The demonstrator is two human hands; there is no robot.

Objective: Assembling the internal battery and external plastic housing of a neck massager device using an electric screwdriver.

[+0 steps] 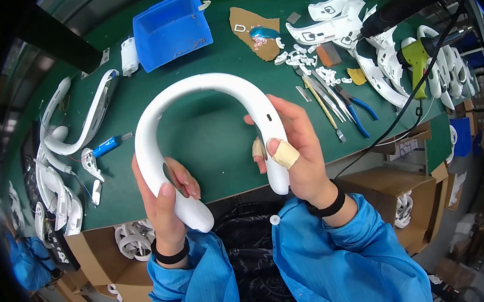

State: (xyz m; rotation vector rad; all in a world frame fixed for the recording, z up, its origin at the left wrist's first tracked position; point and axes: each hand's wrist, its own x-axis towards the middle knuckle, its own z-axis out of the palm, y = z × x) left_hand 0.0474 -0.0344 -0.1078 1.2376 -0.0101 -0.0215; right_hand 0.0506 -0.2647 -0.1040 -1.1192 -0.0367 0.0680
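A white U-shaped neck fan (219, 82) is held up over the front of the green table, its curve pointing away from me and both ends toward me. My left hand (162, 204) grips its left arm near the perforated end, thumb on top and fingers curled behind. The right arm is in my right hand (298, 147), the taped thumb pressing near its end and another taped finger showing inside the loop. A small dark slot sits on that right arm. Black bands circle both wrists.
Left lie opened white fan shells (92, 118) with wires and a blue cylindrical cell (107, 146). Behind stands a blue bin (169, 27). To the right are blue-handled pliers (360, 112), tweezers (330, 101), white parts (333, 29), a green power screwdriver (415, 61) and a hanging black cable (390, 129).
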